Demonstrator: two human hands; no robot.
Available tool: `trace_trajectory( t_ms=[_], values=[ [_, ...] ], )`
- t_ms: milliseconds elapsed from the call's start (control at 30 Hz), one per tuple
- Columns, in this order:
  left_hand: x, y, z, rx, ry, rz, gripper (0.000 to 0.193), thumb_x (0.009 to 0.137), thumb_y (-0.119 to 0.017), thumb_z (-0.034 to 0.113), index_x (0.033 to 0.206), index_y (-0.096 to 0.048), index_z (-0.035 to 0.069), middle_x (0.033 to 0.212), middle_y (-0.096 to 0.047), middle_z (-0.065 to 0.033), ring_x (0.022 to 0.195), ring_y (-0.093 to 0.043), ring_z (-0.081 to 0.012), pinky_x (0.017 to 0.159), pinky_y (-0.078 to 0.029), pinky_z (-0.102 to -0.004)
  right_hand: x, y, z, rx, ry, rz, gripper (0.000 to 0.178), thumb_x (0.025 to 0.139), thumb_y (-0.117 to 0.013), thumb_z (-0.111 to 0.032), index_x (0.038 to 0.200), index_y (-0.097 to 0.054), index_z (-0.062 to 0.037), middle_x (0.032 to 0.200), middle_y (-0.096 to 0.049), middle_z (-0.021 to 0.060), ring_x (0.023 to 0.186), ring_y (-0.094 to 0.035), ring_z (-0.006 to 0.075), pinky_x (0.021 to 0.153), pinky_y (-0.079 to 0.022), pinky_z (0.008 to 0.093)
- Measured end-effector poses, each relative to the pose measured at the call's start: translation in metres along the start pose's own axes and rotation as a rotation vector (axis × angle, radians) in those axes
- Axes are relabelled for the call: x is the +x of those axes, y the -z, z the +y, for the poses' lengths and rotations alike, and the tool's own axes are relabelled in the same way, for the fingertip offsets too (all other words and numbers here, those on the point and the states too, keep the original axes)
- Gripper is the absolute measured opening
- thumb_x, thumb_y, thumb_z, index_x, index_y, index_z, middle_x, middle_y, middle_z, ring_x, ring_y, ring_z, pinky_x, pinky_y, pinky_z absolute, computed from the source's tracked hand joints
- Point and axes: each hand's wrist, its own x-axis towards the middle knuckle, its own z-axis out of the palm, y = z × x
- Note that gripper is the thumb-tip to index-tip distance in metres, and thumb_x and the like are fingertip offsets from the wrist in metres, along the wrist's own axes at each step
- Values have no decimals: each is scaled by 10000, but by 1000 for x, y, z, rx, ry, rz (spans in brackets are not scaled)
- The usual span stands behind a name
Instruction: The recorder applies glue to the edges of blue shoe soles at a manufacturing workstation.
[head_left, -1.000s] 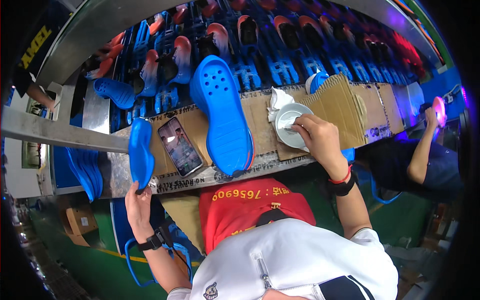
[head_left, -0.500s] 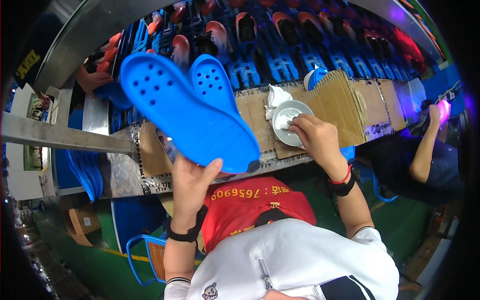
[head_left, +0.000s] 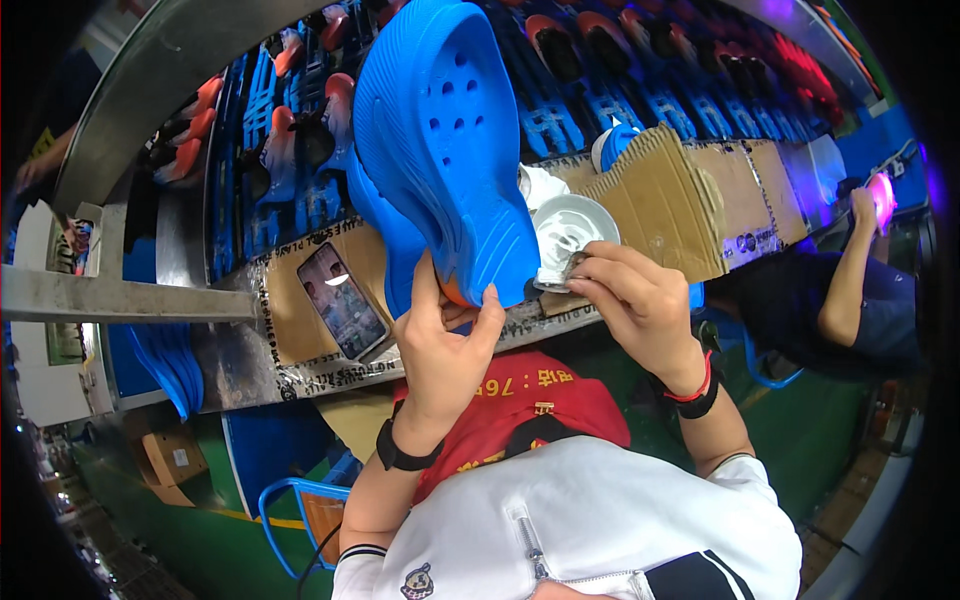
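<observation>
My left hand [head_left: 440, 345] holds a bright blue clog [head_left: 445, 140] up close to the camera by its heel end, with the perforated toe pointing up and away. A second blue clog [head_left: 385, 235] lies behind it on the cardboard-covered bench [head_left: 300, 300]. My right hand [head_left: 635, 300] pinches a small grey scrap of cloth [head_left: 560, 272] at the clog's lower right edge, just in front of a round metal tin [head_left: 568, 225].
A phone [head_left: 343, 300] lies screen-up on the bench at the left. Behind the bench runs a conveyor of blue racks [head_left: 560, 110] carrying orange and dark shoes. Blue soles [head_left: 170, 365] hang at the left. Another person's arm [head_left: 850, 270] reaches in at the right.
My left hand has brought the blue clog from low on the left up to the middle, and turned it over. My right hand has left the tin, now holding the cloth at the clog's edge.
</observation>
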Motion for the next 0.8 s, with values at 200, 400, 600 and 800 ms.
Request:
trace_trajectory(
  t_ms=[200,400,600,800],
  values=[
    [-4,0,-2,60,-59,38,562,800,-692,-16,1270,-428,-172,842,-691,-179,756,-718,-232,674,-591,-310,3,-4,-5,-45,58,-19,124,781,-756,-86,875,-690,-40,874,-692,100,649,-678,271,535,-533,327],
    [-8,0,1,120,-101,62,558,794,-697,-20,1268,-440,-165,818,-686,-152,708,-706,-205,660,-581,-303,1,-6,-7,18,47,-32,119,778,-753,-71,868,-687,-34,845,-690,85,647,-674,265,546,-532,326],
    [-2,0,-1,78,-101,64,552,793,-698,-22,1273,-453,-143,812,-683,-142,708,-706,-202,667,-576,-307,7,-7,-4,-8,-5,-72,110,783,-747,-73,867,-687,-37,851,-692,82,647,-671,263,543,-525,323],
    [5,-4,6,143,-136,56,568,790,-712,-4,1282,-457,-123,818,-685,-134,700,-701,-198,647,-568,-302,13,6,-4,-181,37,5,120,783,-749,-96,875,-690,-47,900,-695,104,672,-676,294,554,-531,345]
  ],
)
